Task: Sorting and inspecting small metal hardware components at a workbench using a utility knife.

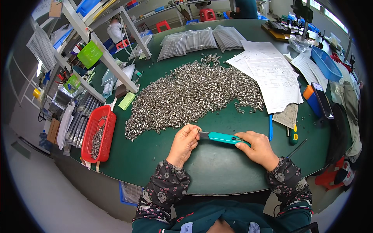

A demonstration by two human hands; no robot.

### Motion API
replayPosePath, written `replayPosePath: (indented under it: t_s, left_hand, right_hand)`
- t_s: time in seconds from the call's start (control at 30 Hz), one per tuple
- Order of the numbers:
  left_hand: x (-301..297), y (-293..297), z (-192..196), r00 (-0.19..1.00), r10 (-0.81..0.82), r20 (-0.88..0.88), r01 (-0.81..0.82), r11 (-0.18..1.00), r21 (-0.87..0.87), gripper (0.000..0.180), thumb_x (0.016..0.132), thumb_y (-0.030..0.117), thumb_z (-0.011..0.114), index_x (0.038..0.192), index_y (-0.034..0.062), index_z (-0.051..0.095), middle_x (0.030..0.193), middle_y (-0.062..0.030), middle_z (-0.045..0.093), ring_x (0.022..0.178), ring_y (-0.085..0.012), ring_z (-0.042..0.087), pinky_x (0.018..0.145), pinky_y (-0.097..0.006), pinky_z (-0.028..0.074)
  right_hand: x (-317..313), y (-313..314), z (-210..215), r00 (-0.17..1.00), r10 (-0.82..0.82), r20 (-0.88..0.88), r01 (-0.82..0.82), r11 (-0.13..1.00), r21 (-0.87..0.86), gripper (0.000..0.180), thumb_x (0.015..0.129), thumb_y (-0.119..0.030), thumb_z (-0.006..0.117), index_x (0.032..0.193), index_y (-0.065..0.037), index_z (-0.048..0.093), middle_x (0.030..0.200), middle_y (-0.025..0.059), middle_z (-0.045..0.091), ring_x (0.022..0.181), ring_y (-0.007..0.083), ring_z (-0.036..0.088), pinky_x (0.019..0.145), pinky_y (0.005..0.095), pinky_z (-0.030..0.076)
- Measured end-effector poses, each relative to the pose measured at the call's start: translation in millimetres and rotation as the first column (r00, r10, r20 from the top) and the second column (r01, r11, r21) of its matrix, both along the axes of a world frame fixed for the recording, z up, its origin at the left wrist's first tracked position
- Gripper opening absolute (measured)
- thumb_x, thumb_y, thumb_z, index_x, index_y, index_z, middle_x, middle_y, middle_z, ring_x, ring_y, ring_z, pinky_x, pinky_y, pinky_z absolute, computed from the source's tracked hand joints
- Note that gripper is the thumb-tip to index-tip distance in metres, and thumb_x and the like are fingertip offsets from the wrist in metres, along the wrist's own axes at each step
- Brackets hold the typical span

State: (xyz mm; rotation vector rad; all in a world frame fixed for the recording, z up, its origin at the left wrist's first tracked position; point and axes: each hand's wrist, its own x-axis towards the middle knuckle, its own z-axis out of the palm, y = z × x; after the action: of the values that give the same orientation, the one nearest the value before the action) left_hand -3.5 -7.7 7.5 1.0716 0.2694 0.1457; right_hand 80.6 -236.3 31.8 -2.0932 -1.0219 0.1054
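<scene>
My right hand (256, 146) is wrapped round the teal handle of a utility knife (223, 137), its blade pointing left. At the blade's tip, the fingers of my left hand (183, 143) are pinched together on something small, probably one of the metal rings, mostly hidden by the fingertips. Just beyond both hands spreads a wide heap of small silvery metal rings (190, 93) on the green table (217, 171).
On the left stands a red basket (110, 134) partly filled with small metal pieces. Papers (272, 77), a blue pen (271, 127) and a phone (322, 101) lie to the right. Bagged metal tubes (194, 42) rest behind the heap. Other people sit in the background.
</scene>
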Motion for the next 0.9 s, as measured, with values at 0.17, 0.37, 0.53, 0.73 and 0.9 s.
replayPosePath:
  t_s: [0.17,0.37,0.53,0.73,0.9]
  left_hand:
    - [0.3,-1.6,1.8,1.000,-0.003,-0.005,0.003,1.000,0.031,0.013,0.089,0.015,0.047,0.087,0.0033,0.051,0.065,0.0000,0.047,0.042,-0.0004,0.028,0.036,-0.014,0.021]
    - [-0.2,-2.0,1.8,1.000,0.005,-0.023,-0.003,0.999,0.052,0.015,0.089,0.017,0.046,0.086,0.0038,0.051,0.063,0.0008,0.046,0.043,-0.0006,0.028,0.037,-0.014,0.022]
    - [-1.2,-1.1,0.4,0.999,0.005,-0.037,-0.003,0.999,0.053,0.014,0.089,0.017,0.046,0.084,0.0052,0.052,0.064,0.0013,0.046,0.044,-0.0005,0.030,0.038,-0.014,0.022]
    - [-1.5,-0.3,2.6,0.998,-0.004,-0.062,0.009,0.997,0.080,0.015,0.089,0.019,0.047,0.082,0.0060,0.051,0.061,0.0020,0.045,0.043,0.0000,0.029,0.037,-0.014,0.021]
    - [-2.3,2.5,5.8,0.995,-0.029,-0.094,0.039,0.993,0.110,0.018,0.088,0.021,0.048,0.078,0.0066,0.051,0.059,0.0032,0.044,0.042,0.0007,0.029,0.036,-0.014,0.020]
  right_hand:
    - [-0.4,-1.1,0.2,1.000,-0.006,0.031,0.006,1.000,-0.008,0.024,0.073,-0.019,0.061,0.094,-0.007,0.061,0.072,0.0111,0.056,0.065,0.0280,0.055,0.058,0.0354,0.043]
    - [-0.1,-1.2,-1.6,0.995,-0.002,0.096,0.002,1.000,-0.005,0.024,0.076,-0.025,0.058,0.094,-0.010,0.061,0.068,0.0091,0.054,0.062,0.0276,0.054,0.053,0.0367,0.042]
    - [0.3,-0.9,-3.3,0.992,0.003,0.123,-0.003,1.000,-0.007,0.024,0.076,-0.026,0.058,0.094,-0.010,0.060,0.068,0.0086,0.053,0.061,0.0274,0.054,0.053,0.0368,0.042]
    - [-0.1,-1.5,-1.9,0.993,0.006,0.119,-0.005,1.000,-0.006,0.024,0.076,-0.026,0.058,0.094,-0.010,0.060,0.068,0.0083,0.053,0.061,0.0269,0.054,0.053,0.0367,0.042]
    - [1.3,-2.2,-2.5,0.989,0.025,0.146,-0.024,1.000,-0.008,0.024,0.075,-0.025,0.059,0.095,-0.010,0.060,0.067,0.0080,0.052,0.061,0.0264,0.053,0.053,0.0365,0.041]
